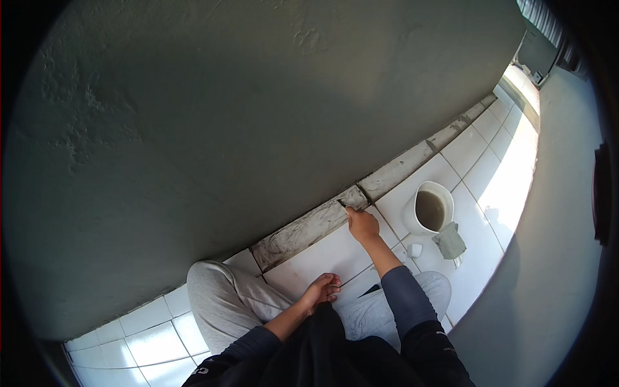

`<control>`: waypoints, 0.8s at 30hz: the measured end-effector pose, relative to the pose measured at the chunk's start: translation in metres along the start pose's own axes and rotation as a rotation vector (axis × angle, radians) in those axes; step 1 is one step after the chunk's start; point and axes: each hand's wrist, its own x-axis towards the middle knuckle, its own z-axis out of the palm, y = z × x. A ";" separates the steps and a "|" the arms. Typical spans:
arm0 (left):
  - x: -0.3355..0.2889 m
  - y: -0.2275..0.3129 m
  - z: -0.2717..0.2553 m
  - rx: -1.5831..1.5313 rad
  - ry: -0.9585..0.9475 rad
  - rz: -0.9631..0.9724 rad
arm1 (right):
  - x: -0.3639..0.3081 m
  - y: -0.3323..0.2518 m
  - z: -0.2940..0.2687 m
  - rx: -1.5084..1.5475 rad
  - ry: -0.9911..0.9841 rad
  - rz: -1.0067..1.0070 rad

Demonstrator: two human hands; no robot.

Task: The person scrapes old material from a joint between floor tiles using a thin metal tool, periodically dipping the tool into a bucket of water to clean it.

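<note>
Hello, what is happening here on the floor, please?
A person crouches on a white tiled floor beside a grey plastered wall. The right hand presses on the strip of grey skirting tiles along the foot of the wall, at the joint between two pieces; whether it holds a small tool cannot be told. The left hand rests loosely closed near the knee. A white bucket of murky water stands nearby, a grey cloth next to it.
</note>
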 end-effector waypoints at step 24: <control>0.006 0.000 -0.012 -0.102 0.096 0.234 | -0.011 -0.039 0.008 -0.054 0.004 -0.057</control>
